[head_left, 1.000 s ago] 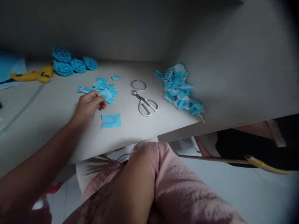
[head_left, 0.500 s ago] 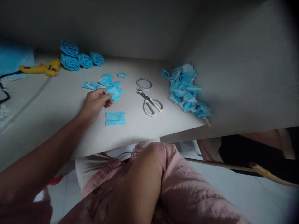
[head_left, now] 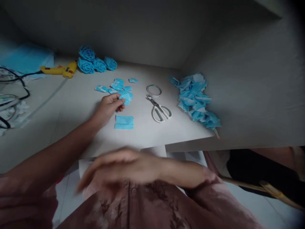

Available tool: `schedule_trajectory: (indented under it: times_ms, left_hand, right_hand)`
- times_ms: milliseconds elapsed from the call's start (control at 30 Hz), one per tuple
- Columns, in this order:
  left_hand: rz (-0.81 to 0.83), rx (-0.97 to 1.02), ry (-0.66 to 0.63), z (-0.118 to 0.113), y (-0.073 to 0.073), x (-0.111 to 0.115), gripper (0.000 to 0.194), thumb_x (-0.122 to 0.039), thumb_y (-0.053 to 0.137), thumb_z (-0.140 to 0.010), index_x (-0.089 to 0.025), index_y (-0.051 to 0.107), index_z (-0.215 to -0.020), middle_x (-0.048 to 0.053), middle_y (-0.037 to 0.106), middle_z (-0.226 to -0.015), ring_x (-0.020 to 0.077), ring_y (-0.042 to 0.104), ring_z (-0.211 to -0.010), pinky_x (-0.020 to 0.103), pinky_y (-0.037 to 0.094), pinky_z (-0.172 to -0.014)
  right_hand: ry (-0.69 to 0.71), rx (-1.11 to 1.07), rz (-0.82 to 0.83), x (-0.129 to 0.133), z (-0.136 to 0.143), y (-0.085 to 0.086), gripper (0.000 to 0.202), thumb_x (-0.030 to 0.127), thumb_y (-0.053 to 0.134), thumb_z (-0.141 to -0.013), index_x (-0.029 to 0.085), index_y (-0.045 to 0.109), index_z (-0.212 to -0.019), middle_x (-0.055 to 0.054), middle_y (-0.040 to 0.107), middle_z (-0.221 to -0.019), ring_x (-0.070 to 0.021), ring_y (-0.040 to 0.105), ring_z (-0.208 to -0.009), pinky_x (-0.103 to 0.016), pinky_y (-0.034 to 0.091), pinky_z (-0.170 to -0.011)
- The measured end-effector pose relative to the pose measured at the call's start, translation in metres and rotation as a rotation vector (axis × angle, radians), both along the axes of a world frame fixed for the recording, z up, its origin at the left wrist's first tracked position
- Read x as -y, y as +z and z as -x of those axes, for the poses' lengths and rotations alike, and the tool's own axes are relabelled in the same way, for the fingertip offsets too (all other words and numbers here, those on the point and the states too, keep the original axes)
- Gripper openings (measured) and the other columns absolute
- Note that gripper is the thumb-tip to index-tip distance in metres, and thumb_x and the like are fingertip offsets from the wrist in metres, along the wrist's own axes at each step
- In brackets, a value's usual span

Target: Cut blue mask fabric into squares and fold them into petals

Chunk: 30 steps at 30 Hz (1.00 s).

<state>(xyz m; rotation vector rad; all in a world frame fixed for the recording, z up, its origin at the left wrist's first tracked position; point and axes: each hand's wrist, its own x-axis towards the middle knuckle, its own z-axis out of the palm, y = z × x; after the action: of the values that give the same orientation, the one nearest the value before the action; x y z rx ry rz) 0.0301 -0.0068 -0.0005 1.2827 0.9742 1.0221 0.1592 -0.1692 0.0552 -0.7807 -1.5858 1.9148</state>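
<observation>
Between the thumb and fingers of my left hand [head_left: 111, 106] is a small piece of blue paper [head_left: 125, 98], pinched just above the table. Beyond it lie several cut blue paper pieces [head_left: 117, 84], some with whitish patches. A flat blue paper rectangle [head_left: 124, 122] rests nearer the table's front edge. My right hand [head_left: 124, 167] is over my lap in front of that edge, blurred by motion, its fingers stretched to the left with nothing visible in them. White-handled scissors [head_left: 159, 108] lie to the right of the paper, their tips close to a roll of narrow tape [head_left: 154, 90].
Rolled blue paper roses [head_left: 87, 65] stand at the back, beside a yellow glue gun [head_left: 69, 70] with a black cord [head_left: 22, 81]. A ruffled blue paper bundle on a stick [head_left: 196, 98] lies along the right wall. Blue sheets [head_left: 28, 58] are at far left.
My right hand has come into view over my lap, moving fast. My left hand keeps its pinch on the blue paper piece. The whole view has shifted slightly, so the table things appear farther right.
</observation>
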Motion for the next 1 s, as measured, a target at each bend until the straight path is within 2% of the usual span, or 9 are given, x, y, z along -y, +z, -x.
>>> schedule_trajectory:
  times_ms: [67, 100, 200, 267, 333, 433, 533, 733, 1000]
  left_hand:
    - [0.006, 0.005, 0.000, -0.001, 0.002, 0.001, 0.015, -0.028, 0.073, -0.076, -0.019, 0.062, -0.071, -0.001, 0.062, -0.061, 0.0105, 0.054, -0.055, 0.026, 0.040, -0.058]
    - [0.014, 0.015, 0.000, -0.001, 0.003, 0.001, 0.015, -0.028, 0.073, -0.076, -0.019, 0.061, -0.072, -0.001, 0.062, -0.061, 0.0106, 0.054, -0.055, 0.026, 0.041, -0.058]
    - [0.028, 0.040, 0.000, -0.002, 0.003, 0.001, 0.015, -0.027, 0.072, -0.077, -0.018, 0.061, -0.072, -0.001, 0.063, -0.062, 0.0104, 0.055, -0.055, 0.026, 0.040, -0.058]
    - [0.024, 0.035, 0.003, -0.001, 0.003, 0.001, 0.014, -0.026, 0.071, -0.077, -0.018, 0.061, -0.072, -0.001, 0.063, -0.062, 0.0101, 0.055, -0.055, 0.026, 0.039, -0.057]
    - [0.026, 0.025, 0.010, -0.001, 0.002, 0.001, 0.014, -0.025, 0.071, -0.078, -0.018, 0.062, -0.071, -0.001, 0.063, -0.062, 0.0099, 0.054, -0.055, 0.026, 0.039, -0.057]
    - [0.025, 0.018, 0.020, -0.001, 0.002, 0.001, 0.014, -0.025, 0.070, -0.077, -0.018, 0.061, -0.070, -0.001, 0.063, -0.061, 0.0099, 0.054, -0.055, 0.026, 0.039, -0.057]
    - [0.005, 0.002, 0.018, 0.000, 0.003, 0.002, 0.014, -0.026, 0.070, -0.078, -0.018, 0.062, -0.071, -0.001, 0.063, -0.062, 0.0102, 0.054, -0.056, 0.026, 0.040, -0.059]
    - [-0.005, -0.052, -0.002, 0.000, 0.004, 0.003, 0.014, -0.029, 0.069, -0.078, -0.019, 0.062, -0.072, -0.001, 0.063, -0.063, 0.0107, 0.055, -0.057, 0.027, 0.040, -0.059]
    - [-0.016, -0.066, -0.003, 0.001, 0.007, 0.006, 0.017, -0.033, 0.071, -0.077, -0.018, 0.063, -0.072, -0.001, 0.063, -0.064, 0.0119, 0.055, -0.059, 0.028, 0.040, -0.061]
  right_hand:
    - [-0.167, 0.050, 0.010, -0.020, -0.035, -0.008, 0.034, 0.055, 0.063, -0.101, 0.026, 0.075, -0.114, 0.001, 0.070, -0.080, -0.0117, 0.064, -0.066, -0.025, 0.056, -0.062]
    - [-0.354, 0.106, -0.050, -0.033, -0.058, -0.013, 0.031, 0.052, 0.068, -0.098, 0.025, 0.076, -0.110, 0.002, 0.068, -0.077, -0.0102, 0.061, -0.063, -0.024, 0.053, -0.061]
    - [-0.843, 0.309, -0.290, -0.077, -0.126, -0.032, 0.023, 0.038, 0.073, -0.089, 0.020, 0.077, -0.103, 0.002, 0.067, -0.074, -0.0098, 0.059, -0.061, -0.023, 0.048, -0.059]
    - [-1.030, 0.503, -0.388, -0.103, -0.156, -0.044, 0.022, 0.029, 0.064, -0.089, 0.017, 0.077, -0.102, 0.000, 0.070, -0.076, -0.0130, 0.063, -0.065, -0.024, 0.047, -0.057]
    - [-1.030, 0.717, -0.523, -0.121, -0.168, -0.053, 0.023, 0.021, 0.060, -0.088, 0.016, 0.078, -0.102, -0.003, 0.076, -0.083, -0.0169, 0.068, -0.075, -0.027, 0.051, -0.067]
    - [-0.926, 0.951, -0.681, -0.135, -0.162, -0.061, 0.024, 0.018, 0.060, -0.091, 0.015, 0.081, -0.103, -0.009, 0.082, -0.098, -0.0217, 0.073, -0.089, -0.033, 0.052, -0.082]
    - [-0.868, 1.069, -0.706, -0.137, -0.152, -0.064, 0.021, 0.020, 0.065, -0.092, 0.014, 0.081, -0.104, -0.011, 0.083, -0.101, -0.0241, 0.075, -0.091, -0.033, 0.051, -0.082]
    - [-0.862, 1.124, -0.721, -0.137, -0.149, -0.066, 0.019, 0.020, 0.063, -0.093, 0.018, 0.080, -0.101, -0.010, 0.083, -0.100, -0.0229, 0.074, -0.089, -0.031, 0.050, -0.080]
    - [-0.972, 1.022, -0.638, -0.142, -0.157, -0.081, 0.017, 0.025, 0.057, -0.095, 0.017, 0.072, -0.097, -0.008, 0.077, -0.089, -0.0213, 0.068, -0.079, -0.031, 0.044, -0.074]
